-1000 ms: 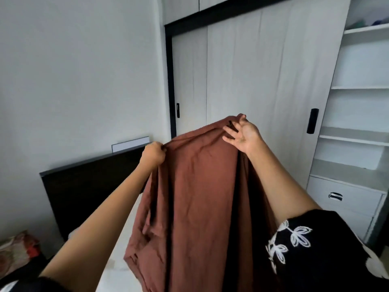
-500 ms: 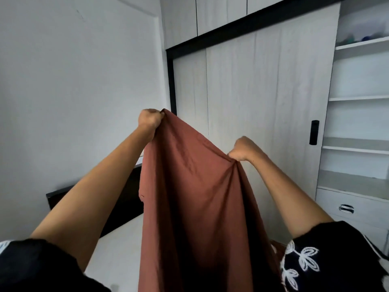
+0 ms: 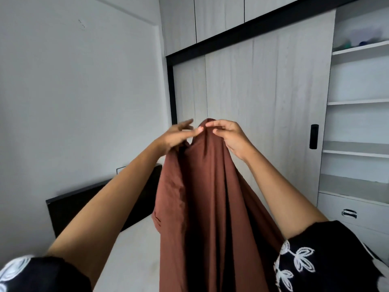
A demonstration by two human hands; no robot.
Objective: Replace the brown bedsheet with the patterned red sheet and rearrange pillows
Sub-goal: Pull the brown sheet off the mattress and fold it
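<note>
Both hands met: right hand (image 3: 228, 137) pinches soft brown cotton bedsheet (image 3: 210, 197) peak; left hand (image 3: 175, 137) seemingly loosening, fingers straight; limp, regrip corners.

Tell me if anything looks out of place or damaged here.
Nothing stands out. The brown bedsheet hangs whole from the left hand and right hand, over a bare white mattress.

The two hands, well apart half a second ago, now meet at the top of the brown bedsheet (image 3: 210, 197). The left hand (image 3: 176, 137), then a raised fist on the cloth, is lower with fingers straightened, while the right hand (image 3: 228, 135) is higher, pinching the gathered peak.
</note>
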